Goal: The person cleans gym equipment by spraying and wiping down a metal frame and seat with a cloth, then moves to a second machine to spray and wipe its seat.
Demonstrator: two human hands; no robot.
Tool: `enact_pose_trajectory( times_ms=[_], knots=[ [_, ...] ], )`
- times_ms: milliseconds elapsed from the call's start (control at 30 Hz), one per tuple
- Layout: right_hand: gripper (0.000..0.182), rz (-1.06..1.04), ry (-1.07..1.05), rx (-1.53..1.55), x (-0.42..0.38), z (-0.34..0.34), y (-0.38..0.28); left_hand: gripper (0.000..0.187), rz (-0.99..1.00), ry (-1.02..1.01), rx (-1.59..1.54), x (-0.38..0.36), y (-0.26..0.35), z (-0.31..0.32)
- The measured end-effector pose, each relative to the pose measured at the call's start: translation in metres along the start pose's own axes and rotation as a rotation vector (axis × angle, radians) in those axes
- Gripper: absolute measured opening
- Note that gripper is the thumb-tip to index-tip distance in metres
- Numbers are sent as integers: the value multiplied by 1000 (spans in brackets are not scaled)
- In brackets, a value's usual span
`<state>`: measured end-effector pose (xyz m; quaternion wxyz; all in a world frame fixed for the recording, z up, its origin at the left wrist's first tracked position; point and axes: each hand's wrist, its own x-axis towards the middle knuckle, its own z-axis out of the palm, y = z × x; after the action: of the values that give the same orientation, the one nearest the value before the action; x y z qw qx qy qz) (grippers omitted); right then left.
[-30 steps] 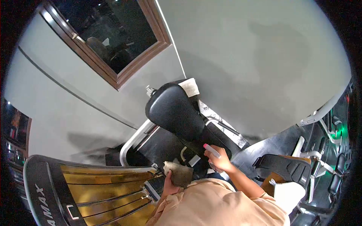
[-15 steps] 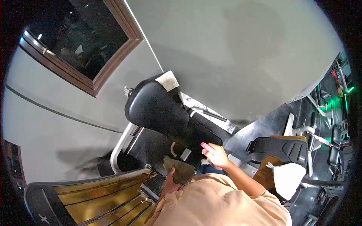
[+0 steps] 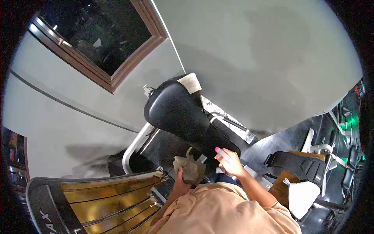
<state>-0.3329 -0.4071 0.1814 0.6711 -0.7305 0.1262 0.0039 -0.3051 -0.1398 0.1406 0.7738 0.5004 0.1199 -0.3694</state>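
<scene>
In my left hand (image 3: 181,185), low at the centre, is a crumpled grey-brown cloth (image 3: 191,170), with the thumb lying over it. My right hand (image 3: 231,163) is closed round a small clear bottle (image 3: 223,154) with a pink cap, which points up and left. Beyond both hands stands a padded black bench (image 3: 173,109). A light cloth (image 3: 190,82) is draped over the far end of its pad. The two hands are apart, in front of the peach shirt.
A gold and black machine panel (image 3: 113,199) stands at lower left. At right are a black padded belt (image 3: 296,163) and a white pouch-like item (image 3: 303,199). A brown-framed window (image 3: 132,58) is at upper left, with more gym equipment (image 3: 348,163) at far right.
The view has shifted, so the bench and window appear farther right. My left hand has raised the grey-brown cloth slightly. My right hand still holds the bottle.
</scene>
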Motion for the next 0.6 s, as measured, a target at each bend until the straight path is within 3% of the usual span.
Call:
enact_pose_trajectory(
  times_ms=[33,67,133,333,400,467,533,600],
  knots=[
    [22,-7,13,8,1,2,-2,53,167,-110,423,0,10,4],
    [21,-14,27,16,3,2,-3,53,170,-107,424,8,16,3],
    [21,-19,28,32,7,2,-8,55,-34,11,-514,30,28,-4],
    [20,-1,87,30,23,15,-11,62,186,7,-423,71,115,-16],
    [21,-26,69,23,33,23,-19,63,390,-34,-347,85,167,-9],
    [21,-44,66,-5,46,30,-25,63,471,45,-275,110,221,-15],
    [21,-85,91,5,58,38,-18,55,612,258,-34,127,274,2],
    [20,-91,119,-51,69,45,-12,45,874,322,619,166,296,-7]
  ],
)
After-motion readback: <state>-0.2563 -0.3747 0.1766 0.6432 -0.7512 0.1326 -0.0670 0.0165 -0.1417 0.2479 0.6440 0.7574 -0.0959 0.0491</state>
